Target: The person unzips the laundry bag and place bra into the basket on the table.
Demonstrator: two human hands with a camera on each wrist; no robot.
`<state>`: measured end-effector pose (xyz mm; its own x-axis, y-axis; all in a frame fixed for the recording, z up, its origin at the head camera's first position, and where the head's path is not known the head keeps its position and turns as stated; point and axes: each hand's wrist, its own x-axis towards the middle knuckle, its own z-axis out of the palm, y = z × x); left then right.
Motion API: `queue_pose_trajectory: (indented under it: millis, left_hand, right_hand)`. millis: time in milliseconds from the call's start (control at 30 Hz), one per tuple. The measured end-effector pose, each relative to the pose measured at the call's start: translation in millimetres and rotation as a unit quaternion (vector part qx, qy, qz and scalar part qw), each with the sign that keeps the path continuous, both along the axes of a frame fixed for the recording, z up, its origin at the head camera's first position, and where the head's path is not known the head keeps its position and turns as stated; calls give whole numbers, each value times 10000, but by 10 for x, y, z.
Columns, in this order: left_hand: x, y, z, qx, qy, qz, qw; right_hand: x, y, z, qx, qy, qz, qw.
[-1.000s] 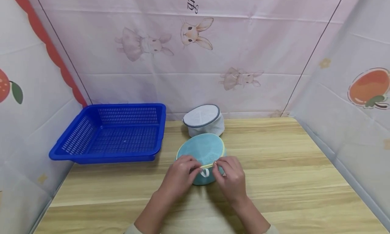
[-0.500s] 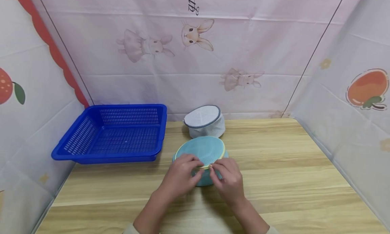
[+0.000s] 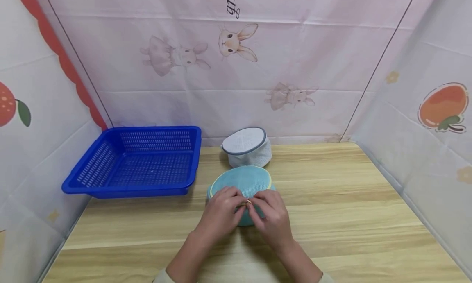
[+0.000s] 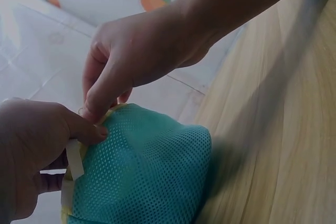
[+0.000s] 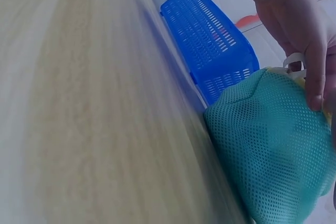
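Observation:
A round teal mesh laundry bag (image 3: pixel 243 178) with yellow edging stands on the table, its mesh sides filling much of both wrist views. My left hand (image 3: pixel 221 209) pinches the yellow rim at the front, beside a white fabric loop (image 4: pixel 75 160). Right against it, my right hand (image 3: pixel 273 219) pinches a small pale tip on the same rim, apparently the zipper pull; the fingers mostly hide it. The fingertips of both hands nearly meet there. Just behind stands a white mesh laundry bag (image 3: pixel 245 141) with dark grey edging.
A blue plastic basket (image 3: pixel 136 189) with slotted walls stands at the back left of the wooden table (image 3: pixel 350 217). Printed cloth walls (image 3: pixel 324 62) rise behind and on both sides.
My right hand has slid left along the rim, closing the gap to my left hand. The teal bag has shifted slightly toward me. The white bag and basket stay put.

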<state>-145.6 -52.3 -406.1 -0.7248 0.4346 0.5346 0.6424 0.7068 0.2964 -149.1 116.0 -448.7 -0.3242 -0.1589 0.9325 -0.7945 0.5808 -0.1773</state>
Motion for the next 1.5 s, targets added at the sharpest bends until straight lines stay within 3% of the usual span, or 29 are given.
queue_pose_trajectory:
  millis: [200, 367, 567, 733, 1100, 1500]
  left_hand:
    - [-8, -61, -10, 215, -114, -64, 9997]
    - [-29, -157, -15, 295, -227, 57, 9993]
    - [-49, -238, 1, 185, -379, 268, 9988]
    - [-33, -232, 29, 13, -364, 344, 9987]
    - [21, -41, 51, -59, 47, -69, 9999]
    - [20, -82, 43, 174, -94, -23, 9998]
  right_hand:
    - [-10, 26, 7, 2, 96, 112, 9999]
    - [-9, 80, 23, -190, -42, -78, 9998]
    - [-12, 97, 25, -253, -145, -62, 9996]
    - [-17, 77, 18, -310, 33, 136, 9994]
    - [23, -49, 26, -157, 464, 367, 9981]
    - [2, 28, 40, -275, 474, 117, 9984]
